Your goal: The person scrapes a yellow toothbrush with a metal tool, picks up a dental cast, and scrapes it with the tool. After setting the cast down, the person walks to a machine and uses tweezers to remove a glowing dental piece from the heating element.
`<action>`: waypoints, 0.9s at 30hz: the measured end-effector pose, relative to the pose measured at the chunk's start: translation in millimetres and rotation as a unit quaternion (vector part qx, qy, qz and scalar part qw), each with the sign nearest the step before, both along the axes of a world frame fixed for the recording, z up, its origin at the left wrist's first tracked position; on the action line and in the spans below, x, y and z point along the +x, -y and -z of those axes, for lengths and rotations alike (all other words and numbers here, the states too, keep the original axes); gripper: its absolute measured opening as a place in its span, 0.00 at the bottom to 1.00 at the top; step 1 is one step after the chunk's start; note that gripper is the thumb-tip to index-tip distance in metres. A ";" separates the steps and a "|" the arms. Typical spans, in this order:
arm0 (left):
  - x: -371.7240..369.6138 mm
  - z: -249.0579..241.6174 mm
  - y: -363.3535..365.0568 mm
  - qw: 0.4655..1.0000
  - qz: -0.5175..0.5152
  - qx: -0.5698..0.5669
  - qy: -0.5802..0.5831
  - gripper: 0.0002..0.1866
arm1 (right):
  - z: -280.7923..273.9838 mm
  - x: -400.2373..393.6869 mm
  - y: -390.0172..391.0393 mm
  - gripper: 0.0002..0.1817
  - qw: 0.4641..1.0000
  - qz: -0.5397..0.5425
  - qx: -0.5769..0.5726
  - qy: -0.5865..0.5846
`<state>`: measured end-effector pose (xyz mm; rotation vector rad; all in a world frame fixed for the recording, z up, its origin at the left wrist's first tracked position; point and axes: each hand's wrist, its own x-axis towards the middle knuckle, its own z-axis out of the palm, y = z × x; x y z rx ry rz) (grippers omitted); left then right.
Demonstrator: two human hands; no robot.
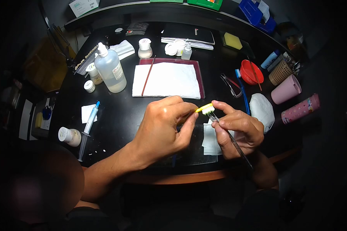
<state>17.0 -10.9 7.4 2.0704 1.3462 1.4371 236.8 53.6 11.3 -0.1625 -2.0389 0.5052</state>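
Note:
Between the thumb and fingers of my left hand is the handle of a small yellow toothbrush, its white and green bristles facing down. My right hand is closed on a thin dark tool with a metal end that touches the bristles. The right index fingertip rests against the end of the brush head. Behind the hands, a folded white cloth lies on a maroon pad, with a thin red-brown brush across it.
A large clear bottle and a syringe are at the left, near a white-lidded jar. A red bowl, blue toothbrush, white cloth bundle and pink cup stand or lie at the right.

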 end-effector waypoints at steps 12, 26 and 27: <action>2.1 2.6 -2.4 0.999 -0.017 0.042 0.018 0.08 | -2.3 -1.1 1.1 0.10 0.999 0.013 0.032 0.009; 0.8 1.0 -2.1 0.999 -0.019 0.046 0.013 0.09 | -3.8 -0.4 1.4 0.09 0.999 0.018 0.035 0.015; 1.0 1.8 -2.2 0.999 -0.018 0.047 0.017 0.09 | -3.8 -0.3 1.8 0.09 0.999 0.019 0.036 0.018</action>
